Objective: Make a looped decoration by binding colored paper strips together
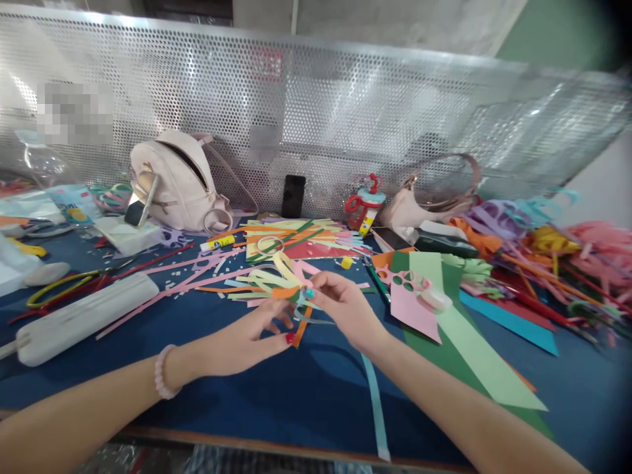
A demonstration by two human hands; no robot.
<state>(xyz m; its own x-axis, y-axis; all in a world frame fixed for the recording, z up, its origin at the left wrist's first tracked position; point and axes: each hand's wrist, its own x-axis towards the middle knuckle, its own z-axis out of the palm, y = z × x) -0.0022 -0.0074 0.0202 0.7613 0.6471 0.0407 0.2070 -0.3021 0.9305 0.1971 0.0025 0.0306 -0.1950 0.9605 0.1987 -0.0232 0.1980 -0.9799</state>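
Blue paper strip, lt-toned & narrow, curves nr R grip.

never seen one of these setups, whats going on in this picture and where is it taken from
There is no machine here, only a person's left hand and right hand, both bare. The picture comes from a camera worn on their head, looking forward and down. The right hand seems to pinch paper strips; the left hand is curled close beside them, but its exact contact is unclear. On the blue table lie a heap of coloured strips, a yellow glue stick and green paper sheets. Behind them stand a phone and a pale backpack.
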